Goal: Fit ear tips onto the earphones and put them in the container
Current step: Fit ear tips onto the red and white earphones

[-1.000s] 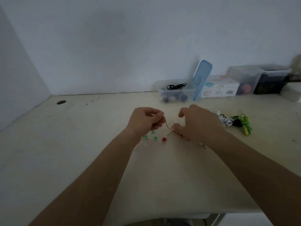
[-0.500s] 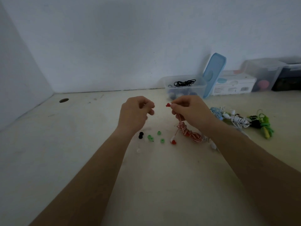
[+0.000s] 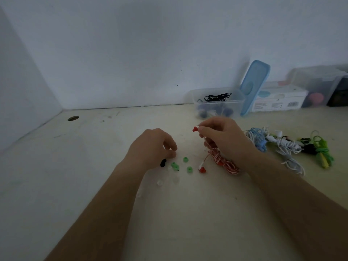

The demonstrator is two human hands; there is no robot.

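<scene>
Item 1: earbud with red ear tip (image 3: 195,128), held above the table (image 3: 188,213), pinched between thumb and forefinger of my right hand (image 3: 224,136), tip pointing to 9 o'clock.
Item 2: its red-and-white cord bundle (image 3: 225,163), lying on the table at 5 o'clock of the earbud, the upper part hidden under my right hand.
Item 3: second earbud (image 3: 202,169), red-tipped, on the table at 6 o'clock of the first.
Item 4: my left hand (image 3: 152,147), fingers curled down to the table; its back hides the fingertips, so I cannot tell whether it holds anything.
Item 5: loose tips by the left hand: three green ear tips (image 3: 185,159), one black ear tip (image 3: 163,162), clear ear tips (image 3: 159,183) at 6 o'clock.
Item 6: clear container (image 3: 237,107) at 12 o'clock, black cord (image 3: 217,97) inside, blue lid (image 3: 254,87) leaning against its right side.
Item 7: white box (image 3: 276,99) just right of the lid.
Item 8: blue, white and green earphone bundles (image 3: 286,146) at 3 o'clock of my right hand.
</scene>
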